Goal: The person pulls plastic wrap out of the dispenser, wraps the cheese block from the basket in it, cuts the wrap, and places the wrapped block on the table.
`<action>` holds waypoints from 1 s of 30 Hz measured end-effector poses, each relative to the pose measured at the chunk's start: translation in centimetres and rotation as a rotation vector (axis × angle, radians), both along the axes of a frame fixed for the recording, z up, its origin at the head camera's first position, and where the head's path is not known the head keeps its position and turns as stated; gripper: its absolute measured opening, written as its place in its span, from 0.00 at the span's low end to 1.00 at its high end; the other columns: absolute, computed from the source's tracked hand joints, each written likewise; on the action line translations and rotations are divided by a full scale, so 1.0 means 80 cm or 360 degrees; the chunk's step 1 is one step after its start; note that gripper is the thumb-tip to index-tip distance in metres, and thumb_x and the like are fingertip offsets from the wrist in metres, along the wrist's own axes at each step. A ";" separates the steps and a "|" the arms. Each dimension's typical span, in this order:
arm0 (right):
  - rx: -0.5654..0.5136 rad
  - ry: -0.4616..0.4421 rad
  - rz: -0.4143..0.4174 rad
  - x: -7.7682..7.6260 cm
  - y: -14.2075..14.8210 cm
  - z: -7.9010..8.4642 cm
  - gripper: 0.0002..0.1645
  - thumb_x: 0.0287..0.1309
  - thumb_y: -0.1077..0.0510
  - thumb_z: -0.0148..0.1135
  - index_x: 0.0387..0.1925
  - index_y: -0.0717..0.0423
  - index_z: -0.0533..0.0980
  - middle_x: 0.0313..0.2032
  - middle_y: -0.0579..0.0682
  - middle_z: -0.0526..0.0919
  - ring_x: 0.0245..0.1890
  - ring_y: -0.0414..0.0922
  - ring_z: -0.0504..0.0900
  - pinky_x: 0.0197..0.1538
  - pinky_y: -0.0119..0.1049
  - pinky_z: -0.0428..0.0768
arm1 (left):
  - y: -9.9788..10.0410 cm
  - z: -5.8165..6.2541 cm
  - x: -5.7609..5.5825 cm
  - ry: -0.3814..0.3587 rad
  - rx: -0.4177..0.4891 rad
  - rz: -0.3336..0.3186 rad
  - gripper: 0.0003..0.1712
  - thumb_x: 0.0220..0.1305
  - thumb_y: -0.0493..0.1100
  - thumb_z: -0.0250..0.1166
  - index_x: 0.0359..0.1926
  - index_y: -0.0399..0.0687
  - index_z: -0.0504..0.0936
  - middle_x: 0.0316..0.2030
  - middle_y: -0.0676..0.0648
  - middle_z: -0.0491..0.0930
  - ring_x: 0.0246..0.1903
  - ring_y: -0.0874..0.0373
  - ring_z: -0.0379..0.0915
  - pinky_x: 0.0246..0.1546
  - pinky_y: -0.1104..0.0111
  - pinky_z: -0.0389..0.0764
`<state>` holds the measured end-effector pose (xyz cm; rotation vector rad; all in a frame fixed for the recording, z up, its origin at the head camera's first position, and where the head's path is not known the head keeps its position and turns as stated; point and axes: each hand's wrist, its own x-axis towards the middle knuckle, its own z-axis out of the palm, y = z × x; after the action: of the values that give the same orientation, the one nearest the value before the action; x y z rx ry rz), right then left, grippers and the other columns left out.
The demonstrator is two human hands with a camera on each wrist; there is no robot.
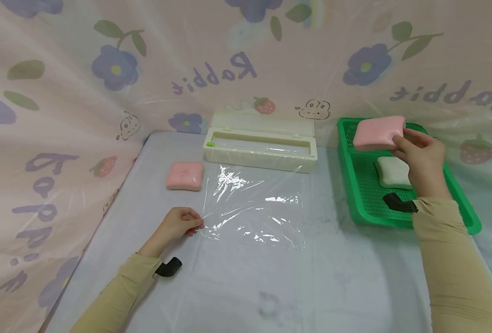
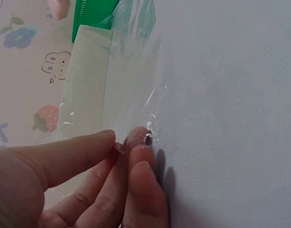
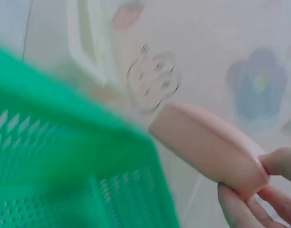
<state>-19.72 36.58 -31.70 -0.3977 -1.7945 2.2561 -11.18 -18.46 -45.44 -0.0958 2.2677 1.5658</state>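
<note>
My right hand (image 1: 427,159) pinches a pink bar of soap (image 1: 379,132) by one end, holding it above the green basket (image 1: 350,185). In the right wrist view that soap (image 3: 211,147) shows edge-on beside the basket's blurred rim. A white bar of soap (image 1: 393,172) lies inside the basket, partly hidden by my right hand. My left hand (image 1: 179,224) pinches the left edge of a sheet of clear plastic wrap (image 1: 254,208) spread on the table. The left wrist view shows the wrap's edge bunched between thumb and fingers (image 2: 100,142).
A cream wrap dispenser (image 1: 260,159) with its lid up stands at the back, the wrap running from its front. Another pink bar of soap (image 1: 184,175) lies left of the wrap. A printed curtain (image 1: 212,51) hangs behind and beside the table.
</note>
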 end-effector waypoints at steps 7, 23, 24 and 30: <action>-0.0360 0.0227 0.0073 0.024 -0.043 0.021 0.24 0.49 0.73 0.68 0.51 0.65 0.78 0.43 0.55 0.78 0.37 0.48 0.85 0.42 0.37 0.82 | 0.000 0.002 -0.001 -0.0013 0.0009 -0.0010 0.06 0.60 0.32 0.65 0.34 0.29 0.78 0.27 0.39 0.84 0.23 0.57 0.75 0.27 0.68 0.82; -0.0033 0.0186 0.0405 0.071 -0.178 -0.033 0.29 0.58 0.63 0.65 0.60 0.69 0.69 0.46 0.52 0.81 0.40 0.42 0.83 0.46 0.36 0.81 | 0.002 0.005 0.001 -0.0002 0.0072 -0.0041 0.07 0.60 0.31 0.64 0.34 0.27 0.77 0.28 0.37 0.83 0.21 0.59 0.74 0.26 0.68 0.82; -0.0048 0.0170 0.0431 0.073 -0.185 -0.040 0.29 0.58 0.64 0.65 0.60 0.69 0.69 0.46 0.52 0.81 0.40 0.42 0.83 0.47 0.37 0.81 | 0.002 0.005 0.001 0.0006 0.0072 -0.0044 0.07 0.60 0.31 0.64 0.34 0.27 0.77 0.28 0.37 0.83 0.21 0.59 0.74 0.26 0.68 0.82; -0.0183 0.0026 0.0569 0.086 -0.224 -0.086 0.27 0.61 0.65 0.62 0.61 0.69 0.67 0.43 0.52 0.82 0.39 0.43 0.83 0.49 0.39 0.80 | 0.002 0.006 0.000 0.0002 0.0046 -0.0029 0.07 0.61 0.32 0.64 0.34 0.28 0.78 0.28 0.37 0.83 0.22 0.58 0.75 0.26 0.68 0.82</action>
<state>-12.84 18.65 -38.58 -0.0791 -1.8562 2.5979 -11.14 -18.28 -44.93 -0.0663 2.2399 1.5897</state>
